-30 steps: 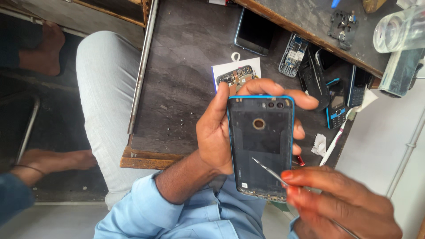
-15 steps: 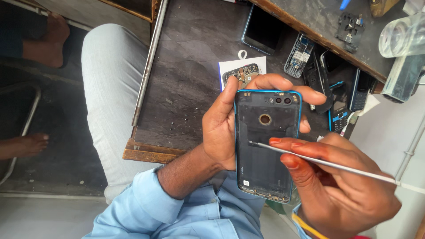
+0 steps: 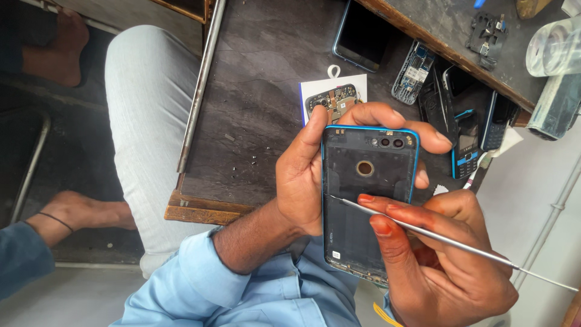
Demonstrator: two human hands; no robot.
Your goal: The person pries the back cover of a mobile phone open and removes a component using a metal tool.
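The left hand (image 3: 308, 181) wraps around a dark phone body with a blue rim (image 3: 366, 200), thumb on one long edge and the fingers curled over the top and the other edge, so the phone is held up in the air above the dark wooden worktop (image 3: 260, 103), its inner side with the round hole turned to the camera. The right hand (image 3: 442, 260) pinches a thin metal pick (image 3: 423, 233) between thumb and first fingers, pressed together like on a pen. Compared with one second ago, the pick has turned: then it pointed steeply into the lower part of the phone, now it lies almost flat and its tip sits at the rim next to the left thumb. This looks like the tip is now placed at the seam, probably for prying there. Beyond the gripped phone lie a white card with a circuit part (image 3: 333, 97) and several small old phones (image 3: 466, 133).
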